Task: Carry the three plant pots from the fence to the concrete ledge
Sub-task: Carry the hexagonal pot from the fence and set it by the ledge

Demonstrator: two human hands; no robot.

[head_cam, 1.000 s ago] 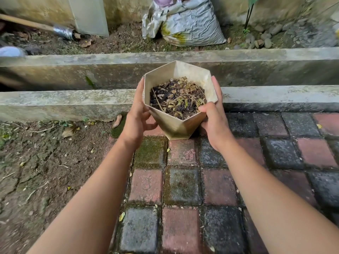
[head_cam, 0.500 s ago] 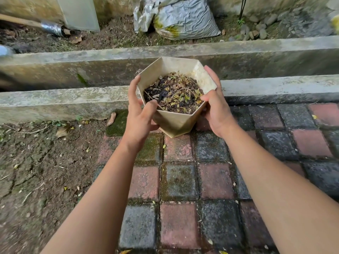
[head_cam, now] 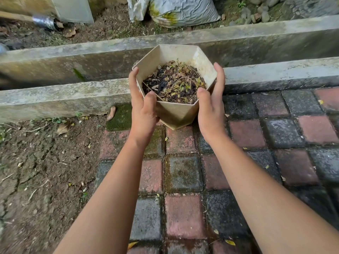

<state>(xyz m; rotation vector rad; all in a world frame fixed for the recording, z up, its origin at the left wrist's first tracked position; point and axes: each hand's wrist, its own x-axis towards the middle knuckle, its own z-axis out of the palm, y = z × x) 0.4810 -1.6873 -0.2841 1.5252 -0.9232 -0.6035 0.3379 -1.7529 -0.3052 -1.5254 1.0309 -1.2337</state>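
While both hands clasp — plant pot [head_cam: 176,110] | between fingers [head_cam: 133,85]

pot [head_cam: 177,110]: sitting between left hand [head_cam: 144,114] and right hand [head_cam: 211,110]
ledge [head_cam: 64,96]: lying behind paving [head_cam: 183,213]
sack [head_cam: 181,10]: lying beyond ledge

1 head-worn view, angled forward and down, close above paving [head_cam: 183,173].
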